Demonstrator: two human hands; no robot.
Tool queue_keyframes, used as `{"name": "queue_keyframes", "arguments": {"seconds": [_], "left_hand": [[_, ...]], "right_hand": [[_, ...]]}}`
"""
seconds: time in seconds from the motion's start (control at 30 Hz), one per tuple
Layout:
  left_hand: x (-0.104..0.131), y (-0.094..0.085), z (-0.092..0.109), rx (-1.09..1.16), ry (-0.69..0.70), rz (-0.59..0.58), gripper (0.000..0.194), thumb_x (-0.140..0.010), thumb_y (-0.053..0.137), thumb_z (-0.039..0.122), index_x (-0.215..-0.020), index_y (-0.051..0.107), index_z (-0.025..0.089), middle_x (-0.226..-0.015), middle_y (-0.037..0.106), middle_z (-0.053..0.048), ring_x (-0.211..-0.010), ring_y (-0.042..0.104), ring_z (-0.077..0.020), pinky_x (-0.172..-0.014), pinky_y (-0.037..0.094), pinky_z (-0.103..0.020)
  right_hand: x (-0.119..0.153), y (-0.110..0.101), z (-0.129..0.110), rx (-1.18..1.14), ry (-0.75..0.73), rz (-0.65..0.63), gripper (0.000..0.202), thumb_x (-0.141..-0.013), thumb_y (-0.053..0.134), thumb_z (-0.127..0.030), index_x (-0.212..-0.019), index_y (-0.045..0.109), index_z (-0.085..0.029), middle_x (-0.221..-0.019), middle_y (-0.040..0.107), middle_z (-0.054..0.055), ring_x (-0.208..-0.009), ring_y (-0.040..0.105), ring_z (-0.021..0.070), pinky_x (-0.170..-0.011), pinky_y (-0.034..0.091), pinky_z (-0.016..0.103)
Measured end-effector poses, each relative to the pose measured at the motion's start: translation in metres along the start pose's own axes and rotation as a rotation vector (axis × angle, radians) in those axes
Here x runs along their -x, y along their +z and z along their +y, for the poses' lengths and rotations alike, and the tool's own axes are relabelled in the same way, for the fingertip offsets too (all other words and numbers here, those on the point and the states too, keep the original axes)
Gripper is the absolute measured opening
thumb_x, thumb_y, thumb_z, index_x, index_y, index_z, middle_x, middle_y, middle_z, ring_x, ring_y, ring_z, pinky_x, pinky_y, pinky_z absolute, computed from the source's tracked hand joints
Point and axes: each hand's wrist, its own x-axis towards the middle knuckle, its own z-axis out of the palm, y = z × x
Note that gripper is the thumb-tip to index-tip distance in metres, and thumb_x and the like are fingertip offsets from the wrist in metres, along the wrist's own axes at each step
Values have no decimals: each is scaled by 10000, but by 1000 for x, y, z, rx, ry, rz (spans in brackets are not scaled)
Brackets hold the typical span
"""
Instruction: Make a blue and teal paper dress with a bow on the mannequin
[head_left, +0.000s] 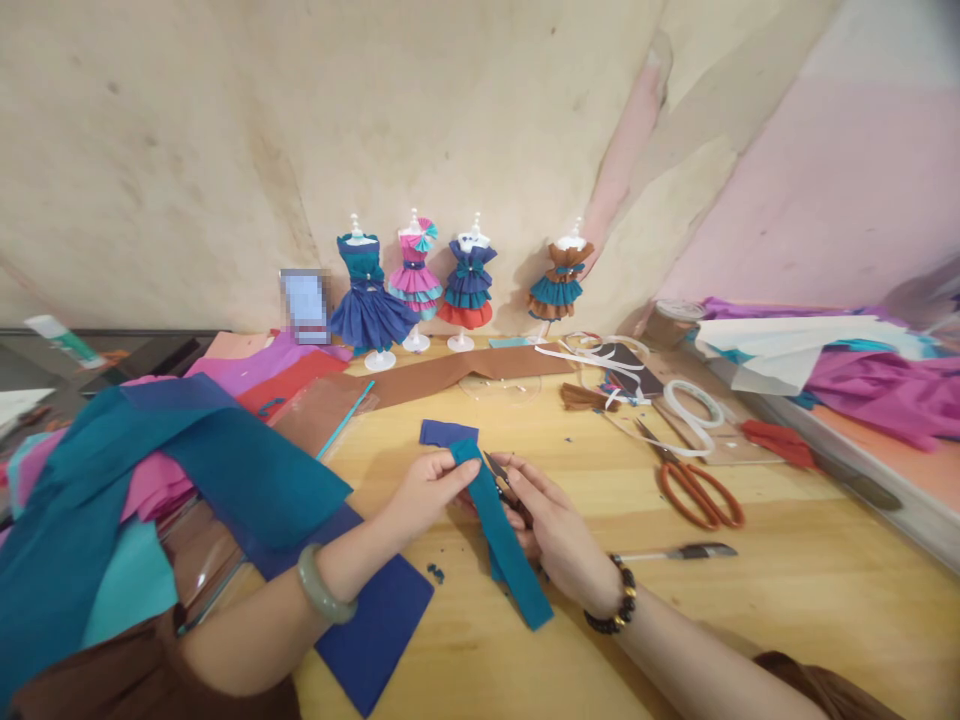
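Note:
A folded teal strip of crepe paper or cloth (517, 560) is pinched at its upper end by my left hand (442, 485), thumb on top. It hangs down toward me at a slant. My right hand (551, 525) is closed around small dark-bladed snips (496, 468), whose tip points at the strip's right edge close to my left thumb. The handles are mostly hidden by my fingers. Just beyond my left hand lies a short dark blue piece (442, 432). A few tiny dark scraps (436, 573) sit on the wooden table (630, 640).
Several dress forms in small ruffled dresses (375, 300) stand along the wall. Orange-handled scissors (701, 490), a craft knife (701, 551) and a roll of white tape (694, 405) lie at right. Teal sheets (247, 480) and a dark blue sheet (382, 610) heap up at left.

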Motion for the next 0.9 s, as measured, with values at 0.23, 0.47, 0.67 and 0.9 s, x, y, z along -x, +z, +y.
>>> {"name": "queue_keyframes", "arguments": {"seconds": [0.23,0.47,0.67,0.9], "left_hand": [[0,1,1,-5,-4,-1,561,-616,724,695,-690,707,139,-693,749,-64,-613,668,-174,-649,549,-280],[0,1,-2,11,-4,-10,538,-637,728,673,-718,708,141,-719,757,-65,-635,684,-184,-670,556,-293],[1,2,1,22,9,-22,529,-647,727,661,-734,712,140,-698,756,-57,-674,704,-206,-703,568,-313],[1,1,1,-18,35,-53,527,-664,709,658,-713,736,135,-739,772,-76,-727,720,-234,-745,570,-334]], "right_hand": [[1,1,0,-26,-1,6,578,-742,724,-573,-1147,520,-214,-511,376,-124,-390,208,28,-368,127,147],[3,3,-2,-28,8,8,625,-718,737,-590,-1161,511,-213,-502,354,-133,-391,183,26,-360,134,145],[3,3,-4,-30,10,22,623,-698,752,-587,-1141,522,-213,-506,353,-136,-390,170,23,-355,145,142],[1,3,-5,-25,12,54,668,-641,773,-607,-1121,540,-204,-516,392,-126,-389,193,21,-345,145,145]]}}
